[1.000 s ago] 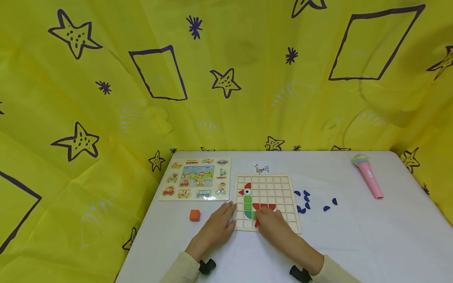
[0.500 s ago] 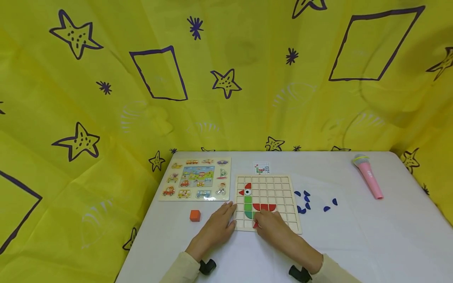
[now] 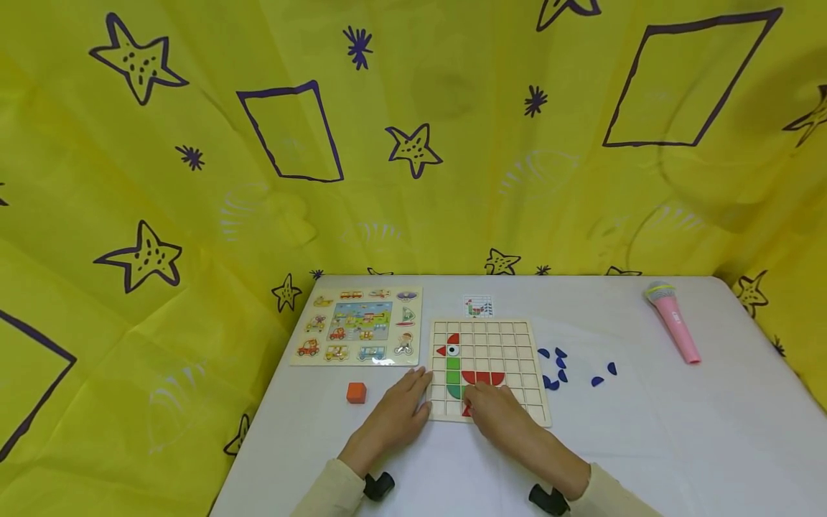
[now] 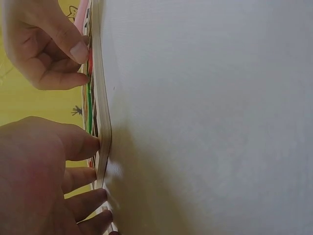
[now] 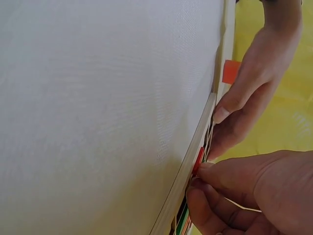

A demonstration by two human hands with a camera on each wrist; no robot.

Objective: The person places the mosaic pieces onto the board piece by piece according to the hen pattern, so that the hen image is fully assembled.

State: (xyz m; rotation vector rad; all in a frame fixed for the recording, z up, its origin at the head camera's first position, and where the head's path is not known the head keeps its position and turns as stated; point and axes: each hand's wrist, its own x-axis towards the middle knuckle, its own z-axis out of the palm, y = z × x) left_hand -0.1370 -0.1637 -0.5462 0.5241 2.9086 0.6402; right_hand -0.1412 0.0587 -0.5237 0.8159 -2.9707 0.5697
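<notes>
My left hand [image 3: 402, 409] rests with straight fingers against the left edge of the wooden grid board [image 3: 510, 341]. Over the board's lower rows, my right hand [image 3: 499, 411] has its fingers curled and pinches a red triangular piece [image 3: 466, 411]; in the right wrist view the thumb tip meets this red piece [image 5: 198, 160] at the board's near edge. Red, green and eye-marked pieces form a bird shape on the grid, including a red quarter-round piece [image 3: 454, 339], a green square [image 3: 453, 364] and red body pieces [image 3: 482, 377]. The right hand covers part of the lower grid.
Several dark blue half-round pieces [image 3: 561, 363] lie right of the board. A small pattern card [image 3: 478, 306] sits behind it. At left are a picture puzzle board [image 3: 413, 294] and an orange cube [image 3: 356, 393]. A pink microphone [image 3: 675, 327] lies at far right.
My right hand has shifted very slightly left, and the red triangular piece now sits lower in its square. The left hand has stayed in place.
</notes>
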